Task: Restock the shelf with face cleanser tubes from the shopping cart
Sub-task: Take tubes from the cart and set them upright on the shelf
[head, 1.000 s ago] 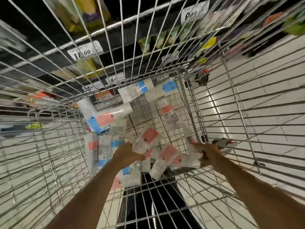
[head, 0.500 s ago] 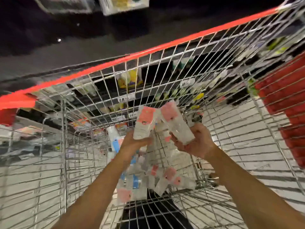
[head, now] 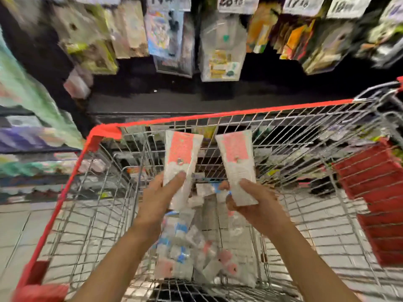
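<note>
Both hands have lifted since half a second ago. The two tubes they hold now stand level with the far rim of the cart, and the hanging goods above have come into view.

A dark shelf (head: 152, 101) runs across the far side, with hanging packets (head: 220, 51) above it, all blurred. A wire shopping cart (head: 218, 115) with a red rim fills the near half of the view, and a red plastic flap (head: 375, 203) sits on its right side. Pale floor tiles (head: 13, 225) show through the wires.

Two bare forearms reach in from the near edge, over the basket. The left hand (head: 157, 199) grips the lower end of the left tube (head: 181, 158), with the thumb laid across its front and the fingers behind it. The right hand (head: 257, 203) grips the lower end of the right tube (head: 236, 162) in the same way, with the thumb on the front and the fingers curled round the back. Both tubes are white with a coral-pink panel. They are held roughly upright with the wide flat end up, side by side but apart, and the right one leans a little to the left at the top. A loose pile of tubes (head: 192, 253) lies on the cart floor below, some with pink panels and some with blue.

White price tags (head: 303, 4) hang along the far edge. One seems to start with 17 and another with 19, and the rest is too blurred to read. No print on the tubes can be read.
</note>
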{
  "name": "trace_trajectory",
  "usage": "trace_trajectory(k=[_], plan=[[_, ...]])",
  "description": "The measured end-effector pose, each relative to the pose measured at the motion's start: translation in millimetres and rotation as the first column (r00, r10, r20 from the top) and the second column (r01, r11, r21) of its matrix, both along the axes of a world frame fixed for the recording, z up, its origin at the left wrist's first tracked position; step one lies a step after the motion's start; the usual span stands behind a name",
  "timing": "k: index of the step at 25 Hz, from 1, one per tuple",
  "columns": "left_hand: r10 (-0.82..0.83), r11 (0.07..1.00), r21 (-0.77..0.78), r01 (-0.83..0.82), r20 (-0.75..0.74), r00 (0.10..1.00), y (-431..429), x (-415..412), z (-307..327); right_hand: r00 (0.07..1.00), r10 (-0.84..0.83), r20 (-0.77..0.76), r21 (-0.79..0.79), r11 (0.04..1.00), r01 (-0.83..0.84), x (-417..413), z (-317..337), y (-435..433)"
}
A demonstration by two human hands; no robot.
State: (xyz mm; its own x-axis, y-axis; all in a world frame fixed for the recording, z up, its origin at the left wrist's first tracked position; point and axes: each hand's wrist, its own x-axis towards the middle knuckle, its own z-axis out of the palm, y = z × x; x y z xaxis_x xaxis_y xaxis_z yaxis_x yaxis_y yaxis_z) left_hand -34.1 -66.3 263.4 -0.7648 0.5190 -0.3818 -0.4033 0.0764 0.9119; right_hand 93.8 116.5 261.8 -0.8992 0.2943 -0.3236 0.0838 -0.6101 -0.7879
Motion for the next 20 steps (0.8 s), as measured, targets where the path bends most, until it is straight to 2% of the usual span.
trace_trajectory(k=[3,5,7,12,16,20], plan=[[0.084,0.991,0.107,-0.078,-0.055,0.995,-40,21,21,0.996,0.058,-0.069,0.025,0.998,-0.057,-13,26,-41],[0.197,0.97,0.162,-0.182,-0.084,0.977,-66,35,32,0.991,0.072,-0.117,0.104,0.993,-0.06,-21,40,-71],[0.306,0.938,0.195,-0.286,-0.084,0.948,-96,48,43,0.984,0.141,-0.107,0.058,0.989,-0.135,-30,54,-103],[0.557,0.823,0.228,-0.52,-0.147,0.817,-182,62,74,0.918,0.374,-0.131,0.055,0.927,-0.37,-57,87,-191],[0.671,0.74,0.247,-0.626,-0.202,0.713,-266,64,91,0.855,0.484,-0.186,0.116,0.875,-0.47,-79,102,-276],[0.712,0.703,0.253,-0.665,-0.254,0.655,-358,53,102,0.824,0.506,-0.255,0.137,0.862,-0.487,-100,107,-374]])
